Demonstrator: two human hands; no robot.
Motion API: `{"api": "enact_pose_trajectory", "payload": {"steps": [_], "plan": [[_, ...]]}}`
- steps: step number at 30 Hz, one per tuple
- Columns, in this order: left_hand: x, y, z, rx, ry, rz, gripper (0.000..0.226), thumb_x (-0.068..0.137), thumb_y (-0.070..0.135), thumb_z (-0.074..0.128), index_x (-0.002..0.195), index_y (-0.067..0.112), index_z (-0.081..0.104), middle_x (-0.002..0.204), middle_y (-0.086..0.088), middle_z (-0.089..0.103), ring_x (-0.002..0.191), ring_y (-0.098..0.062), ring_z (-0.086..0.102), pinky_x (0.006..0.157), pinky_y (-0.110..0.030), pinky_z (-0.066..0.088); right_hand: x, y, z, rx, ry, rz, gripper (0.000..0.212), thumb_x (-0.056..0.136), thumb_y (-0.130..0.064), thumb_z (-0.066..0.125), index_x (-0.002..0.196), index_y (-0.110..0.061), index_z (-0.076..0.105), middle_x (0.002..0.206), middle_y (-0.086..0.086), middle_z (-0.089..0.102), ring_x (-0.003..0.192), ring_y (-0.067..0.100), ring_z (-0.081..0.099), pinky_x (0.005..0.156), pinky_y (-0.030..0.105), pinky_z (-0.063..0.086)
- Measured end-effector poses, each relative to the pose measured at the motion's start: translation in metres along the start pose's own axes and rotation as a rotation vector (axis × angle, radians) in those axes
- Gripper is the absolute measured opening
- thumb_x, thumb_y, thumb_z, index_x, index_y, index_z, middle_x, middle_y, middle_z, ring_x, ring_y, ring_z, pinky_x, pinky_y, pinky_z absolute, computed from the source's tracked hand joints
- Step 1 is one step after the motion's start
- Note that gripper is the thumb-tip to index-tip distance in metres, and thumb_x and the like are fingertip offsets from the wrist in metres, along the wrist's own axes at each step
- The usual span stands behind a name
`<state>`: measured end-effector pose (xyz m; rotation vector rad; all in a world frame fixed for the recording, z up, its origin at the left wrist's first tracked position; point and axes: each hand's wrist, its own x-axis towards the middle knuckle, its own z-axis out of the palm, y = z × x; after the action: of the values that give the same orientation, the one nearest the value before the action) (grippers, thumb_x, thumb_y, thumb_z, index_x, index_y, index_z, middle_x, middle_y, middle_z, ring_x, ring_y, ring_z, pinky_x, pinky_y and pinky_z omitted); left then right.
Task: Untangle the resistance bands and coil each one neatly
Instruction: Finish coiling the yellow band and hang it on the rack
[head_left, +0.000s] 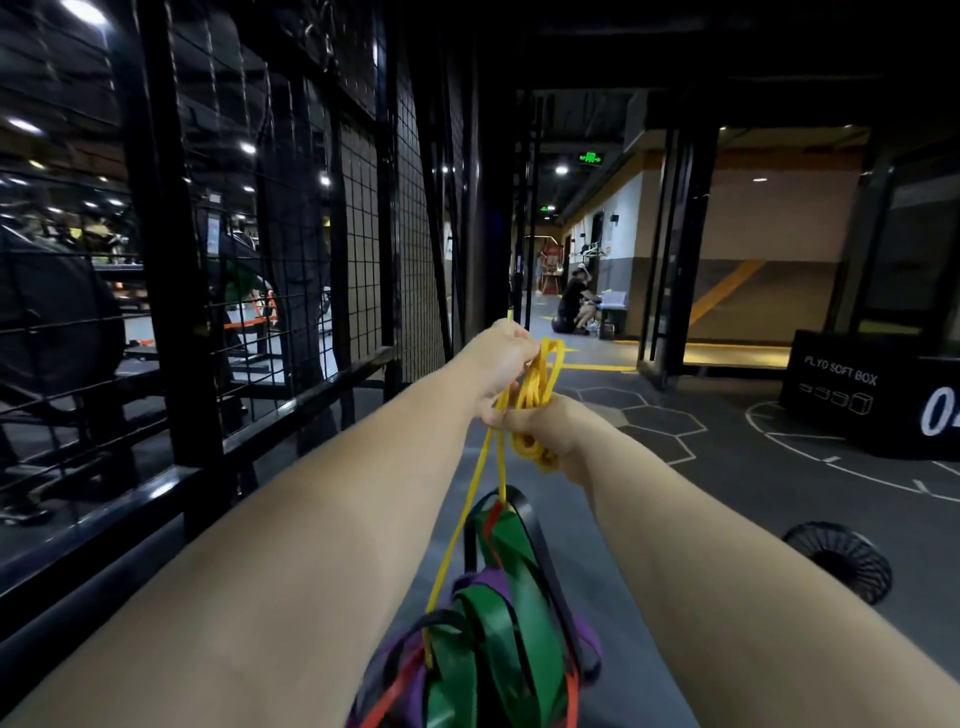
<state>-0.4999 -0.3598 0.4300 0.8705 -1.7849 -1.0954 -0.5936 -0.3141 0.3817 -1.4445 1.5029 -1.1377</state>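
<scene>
A thin yellow resistance band (537, 387) is gathered in loops between both hands, held out at arm's length. My left hand (501, 356) grips the top of the loops. My right hand (550, 428) grips the lower part, where a bunch of yellow coils bulges out. Two yellow strands run down from the hands into a tangle of green, purple, black and red bands (493, 623) hanging below my forearms at the bottom centre.
A black wire-mesh cage wall (363, 234) runs along the left. A black plyo soft box (872, 395) stands at the right, and a round black fan (841, 561) lies on the dark gym floor. A person (574, 304) crouches far down the corridor.
</scene>
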Motion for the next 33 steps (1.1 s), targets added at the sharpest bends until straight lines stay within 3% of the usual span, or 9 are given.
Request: {"api": "enact_pose_trajectory", "payload": {"steps": [3,7,11,14,17,22,26,28,33], "plan": [[-0.002,-0.003,-0.002,-0.036,-0.001,0.009,0.007,0.097,0.01,0.048,0.09,0.012,0.048,0.071,-0.003,0.045,0.062,-0.015,0.041,0.064,-0.033,0.042,0.006,0.003,0.005,-0.026,0.02,-0.04,0.017,0.091,-0.033,0.066,0.091,-0.016,0.068,0.081,0.001,0.064,0.077,0.021,0.055,0.066,0.03,0.042],[-0.007,-0.021,-0.01,-0.05,0.093,0.054,0.005,0.097,0.025,0.054,0.094,0.021,0.056,0.098,0.001,0.058,0.091,-0.014,0.054,0.092,-0.036,0.043,0.006,0.003,0.005,0.11,0.017,-0.013,0.021,0.103,-0.032,0.046,0.096,-0.015,0.056,0.081,0.004,0.066,0.073,0.02,0.063,0.06,0.028,0.044],[-0.023,-0.072,-0.008,-0.083,0.058,-0.099,0.031,0.097,0.052,0.04,0.116,0.03,0.051,0.126,0.001,0.058,0.116,-0.016,0.053,0.102,-0.039,0.039,0.017,-0.006,0.001,0.405,0.205,0.034,0.029,0.102,-0.03,0.048,0.082,-0.011,0.052,0.067,0.007,0.054,0.059,0.023,0.055,0.077,0.046,0.051],[-0.038,-0.106,0.008,-0.107,-0.075,-0.174,0.057,0.093,0.06,0.032,0.13,0.022,0.053,0.131,0.004,0.058,0.125,-0.012,0.05,0.103,-0.033,0.034,0.019,-0.025,-0.001,0.64,0.242,0.034,0.029,0.103,-0.031,0.046,0.08,-0.013,0.046,0.065,0.004,0.044,0.051,0.017,0.042,0.064,0.036,0.05],[-0.048,-0.121,0.02,-0.139,-0.115,-0.065,0.066,0.087,0.061,0.03,0.118,0.015,0.065,0.122,-0.003,0.065,0.119,-0.012,0.056,0.097,-0.018,0.04,0.015,-0.051,-0.005,0.78,0.246,-0.014,0.03,0.104,-0.031,0.042,0.079,-0.014,0.042,0.062,0.001,0.038,0.048,0.013,0.034,0.055,0.03,0.046],[-0.041,-0.115,0.028,-0.174,-0.076,-0.008,0.043,0.09,0.062,0.042,0.096,0.029,0.07,0.105,0.0,0.068,0.107,-0.014,0.061,0.101,-0.032,0.043,0.019,-0.066,-0.015,0.867,0.305,-0.057,0.031,0.104,-0.032,0.043,0.078,-0.014,0.045,0.062,0.001,0.04,0.047,0.013,0.036,0.053,0.028,0.046],[-0.025,-0.097,0.022,-0.161,0.088,0.029,0.03,0.103,0.03,0.04,0.078,0.02,0.055,0.069,0.002,0.049,0.062,-0.012,0.05,0.061,-0.025,0.041,0.022,-0.071,-0.022,0.93,0.342,-0.097,0.03,0.103,-0.032,0.045,0.081,-0.012,0.049,0.061,0.002,0.043,0.049,0.014,0.039,0.058,0.031,0.051],[-0.011,-0.084,0.011,-0.101,0.172,0.037,0.028,0.103,0.026,0.037,0.079,0.021,0.05,0.069,0.0,0.041,0.063,-0.015,0.041,0.057,-0.026,0.036,0.021,-0.073,-0.025,0.935,0.351,-0.132,0.029,0.103,-0.031,0.046,0.083,-0.011,0.05,0.062,0.003,0.044,0.051,0.014,0.041,0.061,0.032,0.053],[0.012,-0.038,-0.016,0.112,0.261,0.125,0.03,0.104,0.03,0.034,0.082,0.016,0.048,0.072,0.004,0.048,0.067,-0.011,0.044,0.059,-0.022,0.034,0.019,-0.077,-0.034,0.897,0.355,-0.174,0.029,0.102,-0.034,0.048,0.083,-0.013,0.051,0.061,0.002,0.047,0.055,0.017,0.047,0.04,0.019,0.045]]}}
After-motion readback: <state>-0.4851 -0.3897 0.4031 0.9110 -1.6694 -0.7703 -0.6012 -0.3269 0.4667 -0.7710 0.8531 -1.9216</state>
